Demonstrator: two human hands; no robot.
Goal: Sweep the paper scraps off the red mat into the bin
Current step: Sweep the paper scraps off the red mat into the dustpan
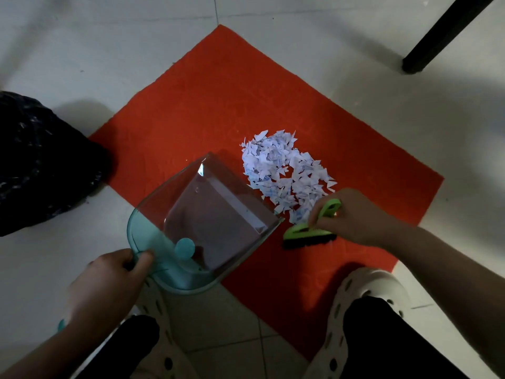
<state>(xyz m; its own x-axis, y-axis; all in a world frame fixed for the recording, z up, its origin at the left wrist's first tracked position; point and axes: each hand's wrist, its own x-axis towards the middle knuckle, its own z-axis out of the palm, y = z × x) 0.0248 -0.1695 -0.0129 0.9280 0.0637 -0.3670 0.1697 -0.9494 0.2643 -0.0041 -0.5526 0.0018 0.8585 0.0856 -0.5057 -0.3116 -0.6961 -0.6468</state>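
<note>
A red mat point(207, 105) lies diamond-wise on the white tiled floor. A heap of small white paper scraps point(284, 173) sits on its right half. My left hand point(109, 280) grips the rear rim of a clear teal dustpan point(202, 228), whose open lip rests on the mat just left of the scraps. The pan looks empty. My right hand point(352, 214) holds the green handle of a small black-bristled brush point(308, 236), which sits on the mat at the near edge of the heap.
A black bin bag point(41, 165) bulges at the left, beside the mat's left corner. A black furniture leg point(442, 36) slants in at the top right. My two feet in white perforated clogs point(363, 302) stand at the mat's near corner.
</note>
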